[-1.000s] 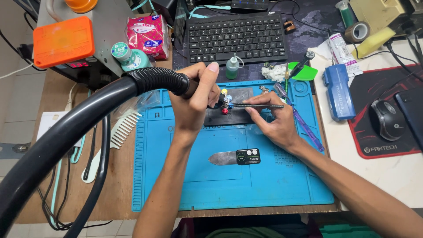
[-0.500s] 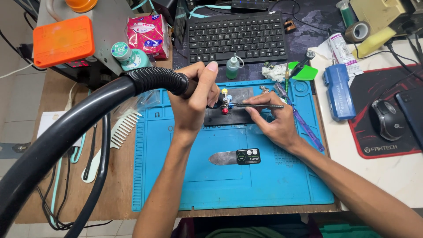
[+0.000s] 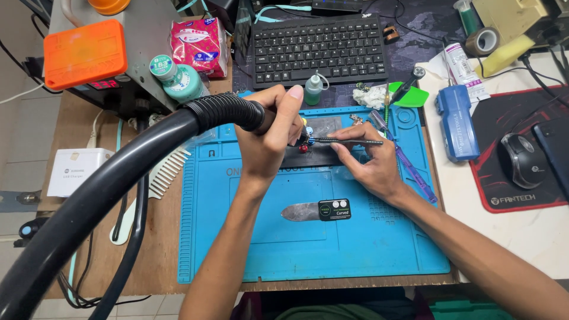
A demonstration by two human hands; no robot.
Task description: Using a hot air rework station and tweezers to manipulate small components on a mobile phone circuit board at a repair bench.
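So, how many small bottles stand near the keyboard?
2. A teal bottle with a white cap stands left of the keyboard, beside the pink tissue pack. A small green dropper bottle stands just below the keyboard. Others may be hidden.

Bright even overhead light, soft shadows, sharp centre, slight wide-angle bending at edges.

Almost nothing shifts across the second. The left hand [image 3: 269, 139] on the black hose handle [image 3: 225, 112] seems to tip a touch nearer the right hand [image 3: 370, 163], whose tweezers [image 3: 347, 141] appear to slide slightly toward the left fingers.
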